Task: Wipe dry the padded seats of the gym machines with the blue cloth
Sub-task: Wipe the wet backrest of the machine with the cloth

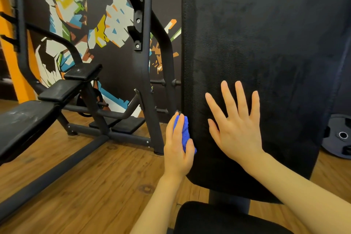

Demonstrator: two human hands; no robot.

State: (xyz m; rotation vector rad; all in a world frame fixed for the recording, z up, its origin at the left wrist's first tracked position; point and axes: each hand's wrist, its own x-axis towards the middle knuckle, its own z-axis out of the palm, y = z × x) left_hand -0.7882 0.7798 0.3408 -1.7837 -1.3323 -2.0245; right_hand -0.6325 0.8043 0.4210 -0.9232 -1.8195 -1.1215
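Head view: we are looking down at our two hands in front of a tall black back pad (266,62) that stands nearly upright, its long axis running from six o'clock up to twelve o'clock in the frame. The blue cloth (185,133) is bunched in our left hand (177,150), whose fingers and thumb curl round it and press it against the pad's left edge, down near the lower corner. Our right hand (237,125) lies flat on the pad's face with its fingers spread and straight, holding nothing; it appears to steady the pad.

What the coming stroke turns on is this: from the cloth, nearly all of the pad's surface lies towards one and two o'clock, up and to the right. The cloth sits on the side seam, not on the broad face. The left hand is the one with the cloth, yet the right hand is nearer the middle of the pad and sits at three o'clock from the cloth, just beside it, right in the path of a sideways sweep. We judge that long strokes along the pad's upright axis would suit best.

The seat cushion (218,220) at six o'clock, below the pad, we judge is not yet wiped.
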